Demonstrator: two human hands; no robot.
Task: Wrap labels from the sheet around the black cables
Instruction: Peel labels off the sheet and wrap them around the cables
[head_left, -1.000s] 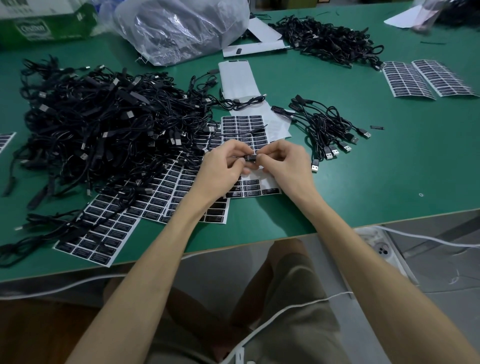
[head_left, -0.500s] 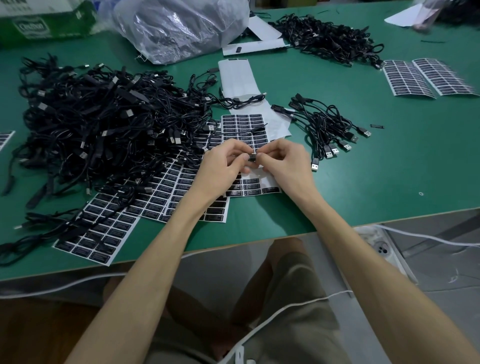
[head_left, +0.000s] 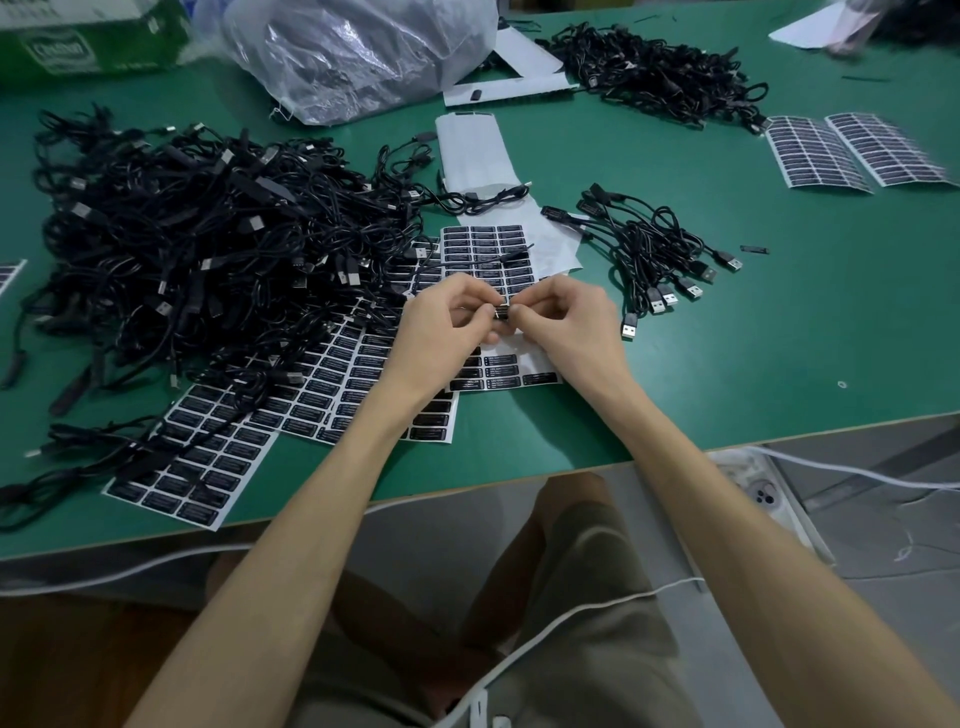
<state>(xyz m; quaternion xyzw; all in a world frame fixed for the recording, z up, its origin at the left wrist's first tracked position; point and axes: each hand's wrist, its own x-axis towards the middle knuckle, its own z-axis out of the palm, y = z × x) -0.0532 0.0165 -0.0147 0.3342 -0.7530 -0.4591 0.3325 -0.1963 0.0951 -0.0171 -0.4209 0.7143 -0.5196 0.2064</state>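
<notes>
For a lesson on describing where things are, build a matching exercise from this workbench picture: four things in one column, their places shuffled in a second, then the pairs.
Things
1. big heap of black cables
2. small bundle of cables
3. clear plastic bag
4. black label

Places
A. at the far side of the green table
B. pinched between the left hand and the right hand
C. on the table, right of both hands
D. on the table, left of both hands

Pairs: 1-D, 2-C, 3-A, 4-B
</notes>
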